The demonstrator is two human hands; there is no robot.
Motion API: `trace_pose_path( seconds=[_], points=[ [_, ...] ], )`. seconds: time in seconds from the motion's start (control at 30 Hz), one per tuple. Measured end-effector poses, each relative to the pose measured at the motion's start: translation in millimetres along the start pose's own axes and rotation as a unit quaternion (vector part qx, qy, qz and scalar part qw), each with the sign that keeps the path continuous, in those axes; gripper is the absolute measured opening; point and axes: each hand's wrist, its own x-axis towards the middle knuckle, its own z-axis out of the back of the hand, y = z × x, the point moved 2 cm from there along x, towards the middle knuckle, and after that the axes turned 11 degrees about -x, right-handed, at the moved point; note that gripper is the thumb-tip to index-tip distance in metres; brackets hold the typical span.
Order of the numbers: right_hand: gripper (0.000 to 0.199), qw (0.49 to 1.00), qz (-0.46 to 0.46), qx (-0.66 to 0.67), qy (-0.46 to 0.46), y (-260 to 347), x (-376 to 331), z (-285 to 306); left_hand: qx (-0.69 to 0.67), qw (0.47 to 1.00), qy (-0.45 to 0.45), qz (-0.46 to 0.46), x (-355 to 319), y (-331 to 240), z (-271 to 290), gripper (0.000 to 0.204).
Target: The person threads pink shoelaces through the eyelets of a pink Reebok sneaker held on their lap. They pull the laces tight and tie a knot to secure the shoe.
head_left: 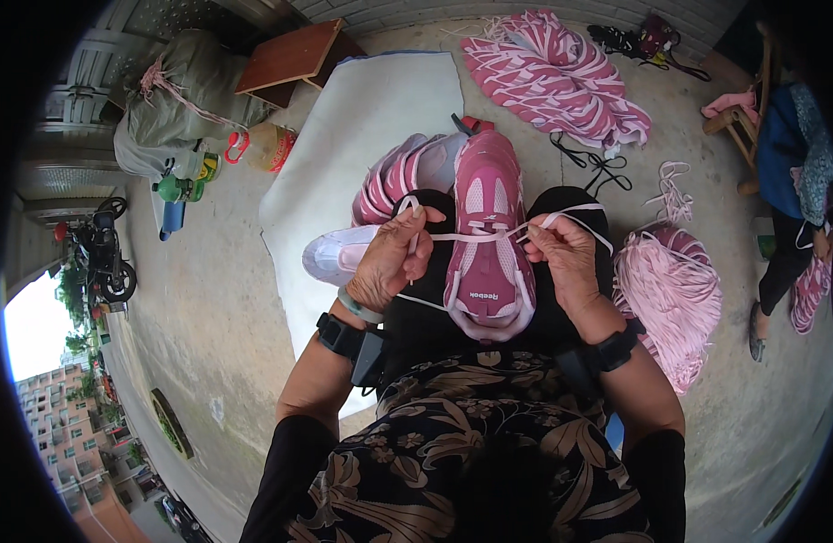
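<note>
A pink shoe upper point(489, 274) with pale mesh panels lies lengthwise on my lap between my knees. A pale pink shoelace point(475, 238) runs crosswise over its tongue and is pulled out to both sides. My left hand point(400, 249) pinches one end of the lace, which loops up over the fingers. On the other side, my right hand point(564, 260) grips the opposite end between thumb and fingers, with the loose tail curving past my right knee. Near my left hand sits a pale shoe piece point(337, 256), beside stacked pink uppers point(400, 176).
A white sheet point(371, 100) covers the floor at left. Ahead is a heap of pink uppers point(552, 77); a bundle of pink laces point(670, 299) lies right. Black cords point(602, 167) are on the concrete. Bottles point(181, 176) stand far left; another person point(792, 181) is at right.
</note>
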Motion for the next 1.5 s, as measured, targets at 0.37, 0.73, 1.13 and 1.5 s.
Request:
trace_pose_path(
  seconds=[0.37,0.73,1.13,1.5],
  points=[
    [0.005,0.986,0.110,-0.121,-0.019,-9.6,8.3,-5.3,0.019,0.994,-0.025,0.103,-18.2,13.8,12.5,0.024],
    [0.009,0.908,0.279,-0.309,-0.048,3.3,4.1,-14.5,0.402,0.849,0.018,-0.341,-18.5,9.1,15.2,0.023],
    [0.021,0.725,0.446,-0.519,0.080,51.3,-16.4,-34.8,0.190,0.962,-0.068,-0.183,2.1,26.4,9.7,0.027],
    [0.038,0.666,0.402,-0.622,0.091,44.4,-8.3,-44.1,0.128,0.934,-0.016,-0.334,34.1,47.1,2.8,0.010]
  ],
)
